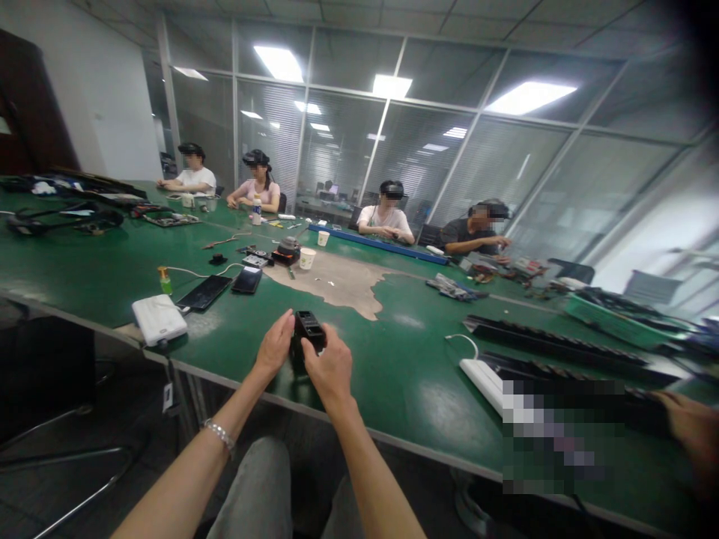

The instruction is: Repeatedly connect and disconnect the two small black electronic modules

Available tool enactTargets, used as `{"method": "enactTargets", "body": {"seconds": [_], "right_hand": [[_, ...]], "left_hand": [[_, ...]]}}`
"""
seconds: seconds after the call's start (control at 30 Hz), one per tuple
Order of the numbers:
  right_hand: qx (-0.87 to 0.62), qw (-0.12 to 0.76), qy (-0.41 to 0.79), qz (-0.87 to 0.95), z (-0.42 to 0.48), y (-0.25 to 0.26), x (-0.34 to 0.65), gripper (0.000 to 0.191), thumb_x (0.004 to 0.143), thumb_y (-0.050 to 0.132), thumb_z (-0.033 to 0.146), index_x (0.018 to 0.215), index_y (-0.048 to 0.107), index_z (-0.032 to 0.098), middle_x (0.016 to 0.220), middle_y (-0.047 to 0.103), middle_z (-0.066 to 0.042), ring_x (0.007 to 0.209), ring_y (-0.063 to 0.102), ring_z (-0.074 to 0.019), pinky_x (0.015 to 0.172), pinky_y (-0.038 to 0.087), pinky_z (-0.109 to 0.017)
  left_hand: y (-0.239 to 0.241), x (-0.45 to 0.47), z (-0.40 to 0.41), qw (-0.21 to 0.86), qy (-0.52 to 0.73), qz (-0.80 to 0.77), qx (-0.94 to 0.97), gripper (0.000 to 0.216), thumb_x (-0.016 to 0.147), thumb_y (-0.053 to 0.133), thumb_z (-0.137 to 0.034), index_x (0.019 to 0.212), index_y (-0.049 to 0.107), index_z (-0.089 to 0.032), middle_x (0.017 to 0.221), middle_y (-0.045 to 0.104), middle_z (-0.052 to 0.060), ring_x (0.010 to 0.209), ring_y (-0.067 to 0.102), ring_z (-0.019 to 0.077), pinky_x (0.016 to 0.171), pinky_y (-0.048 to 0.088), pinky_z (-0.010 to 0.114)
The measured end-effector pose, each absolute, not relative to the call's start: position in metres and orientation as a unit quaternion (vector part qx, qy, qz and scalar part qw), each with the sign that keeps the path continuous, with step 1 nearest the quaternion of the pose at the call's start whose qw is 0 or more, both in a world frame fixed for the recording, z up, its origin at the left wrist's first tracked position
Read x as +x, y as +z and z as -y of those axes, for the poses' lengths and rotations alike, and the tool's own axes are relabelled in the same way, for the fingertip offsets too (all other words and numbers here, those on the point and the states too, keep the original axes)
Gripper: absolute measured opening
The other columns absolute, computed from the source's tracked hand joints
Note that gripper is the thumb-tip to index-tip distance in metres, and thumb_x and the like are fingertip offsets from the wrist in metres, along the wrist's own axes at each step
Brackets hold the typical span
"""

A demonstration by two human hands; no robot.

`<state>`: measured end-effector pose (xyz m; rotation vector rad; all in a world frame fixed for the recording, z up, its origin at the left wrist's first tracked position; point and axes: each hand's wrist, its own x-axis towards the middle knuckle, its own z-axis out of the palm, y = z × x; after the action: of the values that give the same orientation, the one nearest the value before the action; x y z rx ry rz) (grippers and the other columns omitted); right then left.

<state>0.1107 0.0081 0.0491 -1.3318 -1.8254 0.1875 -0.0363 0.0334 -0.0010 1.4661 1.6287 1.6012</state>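
Observation:
Just over the table's near edge, a small black box-shaped device (308, 323) is held upright between both my hands. Its top shows several dark recessed slots; what it is exactly, I cannot make out. My left hand (274, 346) presses against its left side, the fingers close together and partly hidden behind it. My right hand (331, 367) wraps round the right side, thumb lying across the near face. Part of the device's lower half is covered by the right hand.
A white power bank (159, 320), a black phone (205, 293) and a second phone (246, 279) lie left on the green table (416, 359). Paper cups (307, 259) stand farther back. A white power strip (488, 385) and black rails (556, 342) lie right, beside another person's hand (693, 423).

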Motion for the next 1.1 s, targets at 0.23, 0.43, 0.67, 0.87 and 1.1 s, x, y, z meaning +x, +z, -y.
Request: {"method": "enactTargets", "body": {"seconds": [0.23, 0.43, 0.67, 0.87, 1.1], "right_hand": [[-0.538, 0.370, 0.083, 0.753, -0.001, 0.037, 0.117, 0.046, 0.079, 0.066, 0.036, 0.119, 0.060, 0.015, 0.105, 0.068, -0.014, 0.097, 0.064, -0.0304, 0.083, 0.048, -0.037], [-0.515, 0.394, 0.083, 0.757, -0.002, 0.033, 0.116, 0.050, 0.080, 0.065, 0.037, 0.123, 0.057, 0.013, 0.111, 0.066, -0.015, 0.103, 0.061, -0.0292, 0.088, 0.047, -0.037], [-0.522, 0.411, 0.112, 0.739, 0.000, 0.028, 0.112, 0.039, 0.083, 0.061, 0.028, 0.120, 0.059, 0.018, 0.102, 0.069, -0.010, 0.096, 0.064, -0.0252, 0.083, 0.047, -0.033], [-0.500, 0.469, 0.178, 0.706, -0.014, 0.051, 0.120, 0.040, 0.080, 0.065, 0.037, 0.116, 0.063, 0.020, 0.102, 0.071, -0.007, 0.090, 0.067, -0.0224, 0.081, 0.050, -0.031], [-0.516, 0.514, 0.176, 0.662, -0.052, 0.046, 0.140, 0.046, 0.078, 0.066, 0.039, 0.119, 0.062, 0.019, 0.106, 0.071, -0.008, 0.094, 0.067, -0.0225, 0.083, 0.051, -0.032]], "left_hand": [[0.002, -0.035, -0.031, 0.196, 0.551, -0.591, 0.556, 0.055, 0.095, 0.028, -0.057, 0.121, 0.063, -0.023, 0.129, 0.062, 0.006, 0.124, 0.055, 0.0205, 0.110, 0.038, 0.036], [0.000, -0.036, -0.035, 0.205, 0.547, -0.601, 0.545, 0.055, 0.094, 0.029, -0.058, 0.118, 0.065, -0.025, 0.127, 0.064, 0.005, 0.122, 0.056, 0.0220, 0.107, 0.041, 0.038], [-0.001, -0.035, -0.036, 0.203, 0.557, -0.602, 0.535, 0.059, 0.094, 0.030, -0.059, 0.131, 0.056, -0.021, 0.137, 0.057, 0.009, 0.129, 0.050, 0.0218, 0.112, 0.035, 0.038], [0.002, -0.034, -0.035, 0.209, 0.581, -0.607, 0.500, 0.063, 0.094, 0.029, -0.060, 0.138, 0.047, -0.018, 0.139, 0.054, 0.013, 0.127, 0.052, 0.0230, 0.110, 0.037, 0.041], [0.001, -0.033, -0.034, 0.214, 0.585, -0.603, 0.498, 0.064, 0.093, 0.031, -0.061, 0.136, 0.049, -0.018, 0.137, 0.056, 0.013, 0.127, 0.052, 0.0231, 0.109, 0.038, 0.041]]}}
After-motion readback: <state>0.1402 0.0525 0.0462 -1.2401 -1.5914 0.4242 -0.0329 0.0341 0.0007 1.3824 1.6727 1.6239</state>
